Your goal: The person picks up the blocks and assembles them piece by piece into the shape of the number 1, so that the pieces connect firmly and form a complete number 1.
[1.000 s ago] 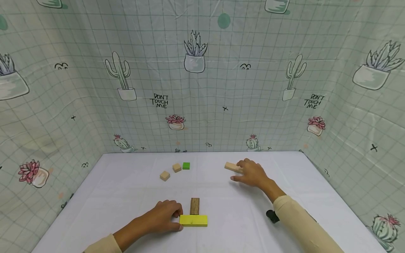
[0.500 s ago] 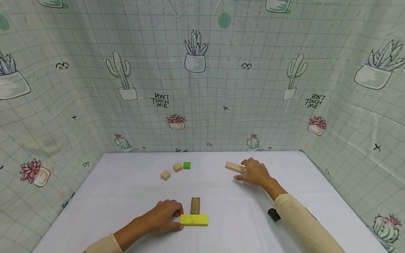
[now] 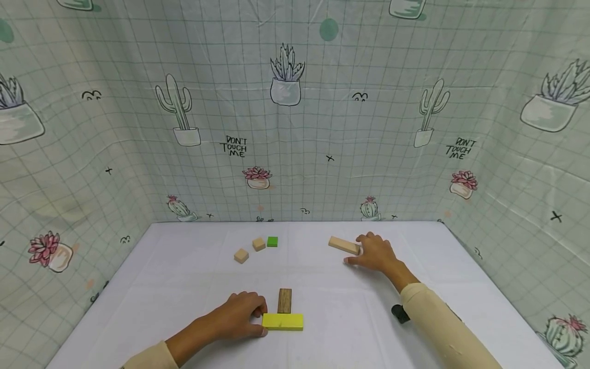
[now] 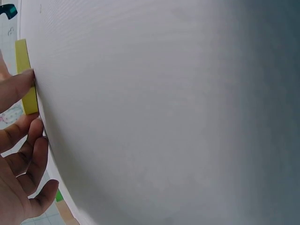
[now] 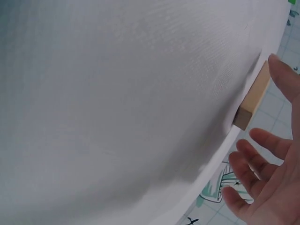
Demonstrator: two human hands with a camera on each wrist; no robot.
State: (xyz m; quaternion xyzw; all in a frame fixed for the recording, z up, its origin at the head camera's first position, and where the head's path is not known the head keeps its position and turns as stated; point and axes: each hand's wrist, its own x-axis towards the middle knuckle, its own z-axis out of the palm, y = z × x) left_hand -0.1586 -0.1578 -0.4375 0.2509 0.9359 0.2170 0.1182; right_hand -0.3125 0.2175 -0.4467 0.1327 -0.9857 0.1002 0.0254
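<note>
My left hand (image 3: 237, 315) is at the left end of a yellow rectangular block (image 3: 282, 322), thumb on the near side and fingers on the far side, pinching it. In the left wrist view the thumb (image 4: 21, 86) crosses the yellow block (image 4: 29, 101). A dark brown wooden block (image 3: 285, 301) lies lengthwise against the yellow block's far side. Farther right, my right hand (image 3: 374, 253) is spread at the right end of a pale wooden block (image 3: 344, 245), holding nothing. The right wrist view shows its loosely bent fingers beside the pale block (image 5: 253, 96).
Two small pale wooden cubes, a nearer cube (image 3: 241, 255) and a farther cube (image 3: 258, 244), lie at the back left of the white table (image 3: 193, 277). A green square block (image 3: 272, 241) is beside them. Beside the right sleeve is a small black object (image 3: 400, 313). A patterned curtain (image 3: 299, 128) surrounds the table.
My right hand has drawn back slightly to the right, uncovering more of the pale wooden block, which stays on the table. The left hand and yellow block have stayed put.
</note>
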